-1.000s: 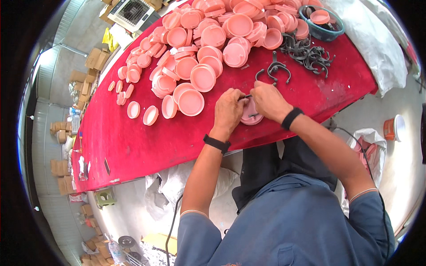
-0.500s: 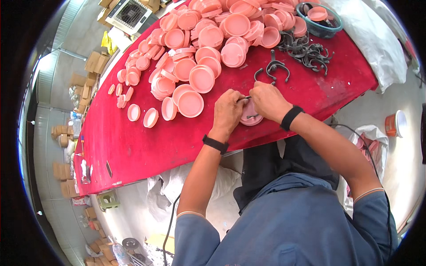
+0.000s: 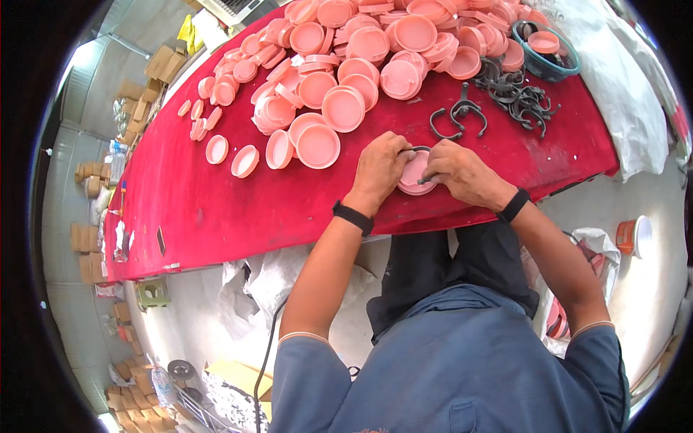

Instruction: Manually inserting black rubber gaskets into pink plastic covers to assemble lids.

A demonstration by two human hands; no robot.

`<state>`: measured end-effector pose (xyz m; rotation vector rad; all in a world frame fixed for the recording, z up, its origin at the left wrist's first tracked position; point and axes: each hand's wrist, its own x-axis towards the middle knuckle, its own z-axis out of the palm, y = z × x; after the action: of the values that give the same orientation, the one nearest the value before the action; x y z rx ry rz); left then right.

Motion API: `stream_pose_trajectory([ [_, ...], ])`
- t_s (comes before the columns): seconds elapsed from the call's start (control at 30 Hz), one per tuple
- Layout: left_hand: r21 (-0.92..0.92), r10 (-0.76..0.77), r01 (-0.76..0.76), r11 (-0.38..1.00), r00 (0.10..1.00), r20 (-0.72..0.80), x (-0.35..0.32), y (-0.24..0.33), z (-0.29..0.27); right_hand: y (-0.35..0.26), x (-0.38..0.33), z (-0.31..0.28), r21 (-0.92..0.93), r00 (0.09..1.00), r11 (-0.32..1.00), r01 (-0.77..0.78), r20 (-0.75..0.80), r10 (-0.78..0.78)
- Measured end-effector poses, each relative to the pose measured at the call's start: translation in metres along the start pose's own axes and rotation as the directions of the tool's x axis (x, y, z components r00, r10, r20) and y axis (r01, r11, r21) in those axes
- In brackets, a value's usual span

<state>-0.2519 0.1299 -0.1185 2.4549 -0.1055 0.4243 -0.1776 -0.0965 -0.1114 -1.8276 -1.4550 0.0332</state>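
The pink round lid (image 3: pixel 415 175) lies at the near edge of the red table (image 3: pixel 216 209), held between my two hands, with a dark curved metal clip (image 3: pixel 417 150) arching over its far rim. My left hand (image 3: pixel 380 167) is curled around the lid's left side, fingers pinching the clip end against the rim; my right hand (image 3: pixel 462 172) closes on the right side, thumb and forefinger pressed on what looks like the clip's other end. Whether the clip is fully seated I cannot tell, as the fingers hide its ends.

Against the view of a second ago, both hands and the lid keep the same place on the table; only small finger movements separate the frames, and the apparent shift of the whole scene is my head tilting. I judge this as steady work on fitting one clip to one lid, with no new piece picked up in that interval.

Just beyond the hands two loose dark clips (image 3: pixel 459 117) lie on the cloth, and farther right a tangled heap of clips (image 3: pixel 521 99) sits before a blue basket (image 3: pixel 545 68). A large pile of pink lids (image 3: pixel 346 65) covers the far table, thinning to scattered lids on the left.
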Motion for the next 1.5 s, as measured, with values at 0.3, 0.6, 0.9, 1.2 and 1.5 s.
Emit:
stream_pose_trajectory([
  [0.3,0.063,0.019,-0.017,0.998,1.0,-0.022,-0.001,-0.001,0.001,-0.02,-0.008,0.013,-0.058,0.996,0.996,-0.069,-0.068,0.065],
  [0.6,0.032,-0.006,0.007,0.999,1.0,-0.009,0.003,-0.005,0.0,-0.022,-0.003,0.022,-0.14,0.997,0.988,-0.058,-0.053,0.051],
  [0.9,0.065,0.007,-0.008,0.998,1.0,0.01,0.004,-0.001,-0.001,-0.025,0.001,0.02,-0.179,0.995,0.982,-0.066,0.058,0.077],
  [1.2,0.038,-0.015,0.015,0.999,1.0,0.007,0.002,-0.004,-0.002,-0.024,0.0,0.036,-0.252,0.999,0.967,-0.027,-0.047,0.015],
  [1.5,-0.012,-0.047,0.048,0.999,0.999,0.019,0.008,-0.006,-0.005,-0.016,0.004,0.035,-0.194,0.997,0.981,0.01,-0.069,-0.023],
])
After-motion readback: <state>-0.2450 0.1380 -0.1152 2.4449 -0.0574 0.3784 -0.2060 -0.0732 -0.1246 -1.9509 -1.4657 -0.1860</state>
